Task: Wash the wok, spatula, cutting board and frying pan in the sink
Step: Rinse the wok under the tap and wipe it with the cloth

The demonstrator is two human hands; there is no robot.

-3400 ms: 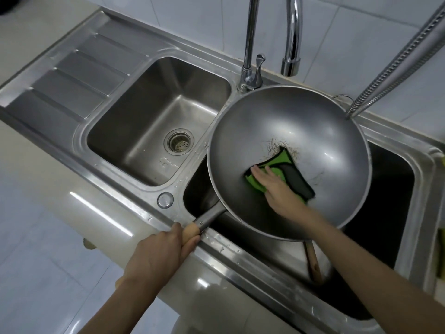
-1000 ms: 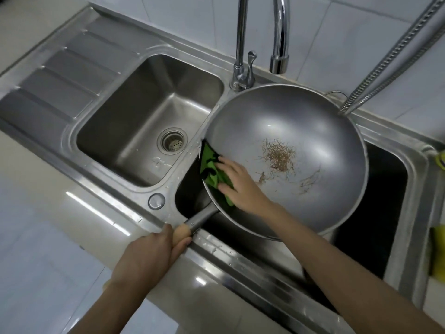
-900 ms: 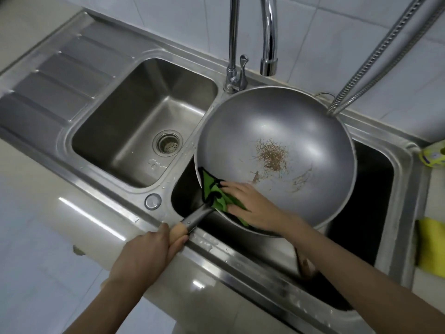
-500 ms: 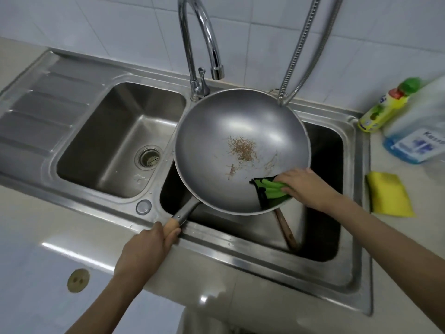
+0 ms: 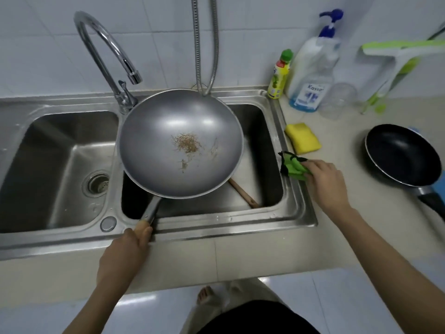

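the wok (image 5: 180,143), grey metal with brown scraps stuck mid-bowl, tilts over the right basin; my left hand (image 5: 125,251) grips its handle. my right hand (image 5: 325,179) pinches a green cloth (image 5: 292,166) over the sink (image 5: 298,208) rim. a wooden handle (image 5: 243,192) lies beneath; yellow sponge (image 5: 303,138) and black pan (image 5: 402,154) sit on the counter.

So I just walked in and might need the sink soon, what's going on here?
A person is washing up. The left hand grips the handle of a wok, holding it over the right sink basin; brown residue sits in its bowl. The right hand holds a green scrubbing cloth at the sink's right edge. A black frying pan waits on the counter, and no water runs from the tap.
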